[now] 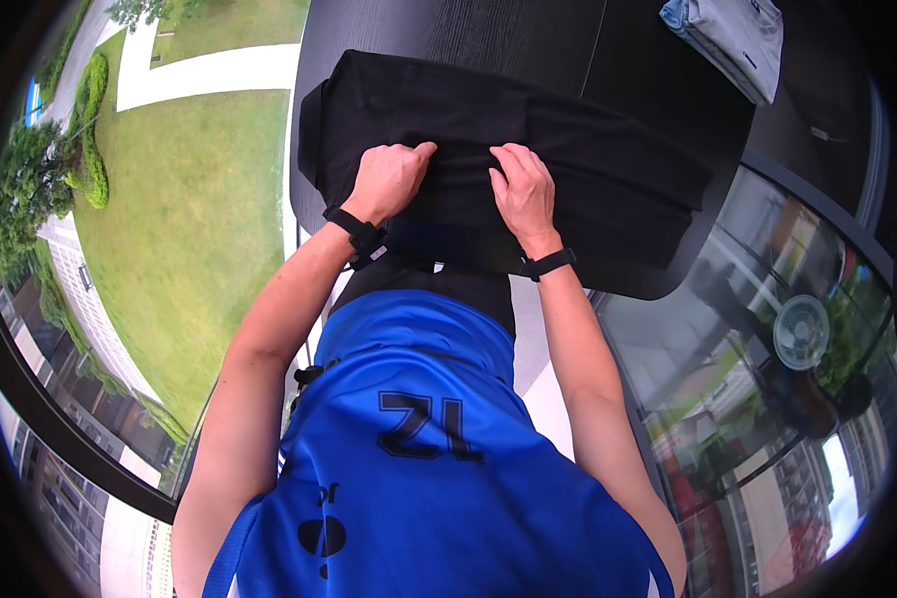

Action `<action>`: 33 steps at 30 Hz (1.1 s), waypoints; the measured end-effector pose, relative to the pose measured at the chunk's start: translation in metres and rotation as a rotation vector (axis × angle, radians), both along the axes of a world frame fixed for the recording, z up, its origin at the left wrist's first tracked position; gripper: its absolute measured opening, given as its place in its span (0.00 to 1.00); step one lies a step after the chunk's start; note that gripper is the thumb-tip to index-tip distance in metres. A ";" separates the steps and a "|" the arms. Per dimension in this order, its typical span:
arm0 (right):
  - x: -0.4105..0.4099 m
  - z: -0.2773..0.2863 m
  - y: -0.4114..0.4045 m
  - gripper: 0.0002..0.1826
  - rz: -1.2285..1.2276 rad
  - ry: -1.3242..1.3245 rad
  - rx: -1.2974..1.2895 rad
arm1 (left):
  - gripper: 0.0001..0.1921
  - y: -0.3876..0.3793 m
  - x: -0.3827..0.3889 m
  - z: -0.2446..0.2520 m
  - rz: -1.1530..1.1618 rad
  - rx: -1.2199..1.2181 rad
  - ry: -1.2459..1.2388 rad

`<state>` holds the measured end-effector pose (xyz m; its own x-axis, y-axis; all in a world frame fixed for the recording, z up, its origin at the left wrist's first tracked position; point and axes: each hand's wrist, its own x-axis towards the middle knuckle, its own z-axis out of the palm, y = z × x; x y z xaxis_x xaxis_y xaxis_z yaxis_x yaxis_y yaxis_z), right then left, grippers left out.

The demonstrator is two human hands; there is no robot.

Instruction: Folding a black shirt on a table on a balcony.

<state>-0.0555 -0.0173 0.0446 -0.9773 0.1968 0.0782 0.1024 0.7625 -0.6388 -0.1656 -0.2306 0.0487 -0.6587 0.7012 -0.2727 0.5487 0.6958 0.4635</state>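
A black cloth garment [448,105] lies folded lengthwise across the black table in front of me, with a collar-like band [311,138] at its left end. Its right end spreads towards the rounded table corner. My left hand [389,179] has its fingers closed on the cloth near the middle, thumb and forefinger together. To the right, my right hand [525,190] rests curled fingertips on the same cloth, its thumb slightly apart; whether fabric is pinched there is unclear. Shallow creases run between the two hands.
The dark wood-grain table [448,30] has a seam across it. Folded light grey and blue clothes [740,45] lie at its far right corner. Glass stands along the right, with a round fan [801,333] seen in it. Outside on the left is a lawn [194,224].
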 end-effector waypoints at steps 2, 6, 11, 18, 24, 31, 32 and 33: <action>0.001 0.002 0.000 0.12 0.014 -0.037 0.012 | 0.08 0.002 -0.006 -0.001 -0.038 -0.055 0.013; 0.001 0.002 0.003 0.10 0.071 -0.071 -0.025 | 0.06 0.004 -0.014 -0.003 -0.089 -0.105 -0.018; 0.007 -0.004 0.007 0.09 0.069 -0.051 -0.111 | 0.06 -0.002 -0.002 -0.003 0.078 0.048 -0.060; 0.006 -0.013 0.005 0.08 -0.093 -0.104 -0.092 | 0.05 0.000 0.016 -0.009 0.278 0.103 -0.002; 0.007 -0.017 -0.004 0.09 -0.189 -0.088 0.070 | 0.06 -0.001 0.026 -0.003 -0.053 0.453 0.154; 0.011 -0.005 -0.002 0.11 -0.258 0.101 0.052 | 0.11 -0.025 0.043 -0.002 0.789 0.194 -0.295; 0.016 -0.004 -0.004 0.10 -0.308 0.071 -0.009 | 0.13 -0.030 0.044 -0.006 0.921 0.266 -0.282; 0.019 -0.004 -0.006 0.09 -0.377 0.022 -0.092 | 0.13 -0.034 0.044 -0.006 1.006 0.299 -0.323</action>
<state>-0.0365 -0.0230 0.0407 -0.8331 0.5494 0.0638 0.3501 0.6131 -0.7082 -0.1213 -0.2643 0.0428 -0.8945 -0.0502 -0.4443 -0.3847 0.5930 0.7074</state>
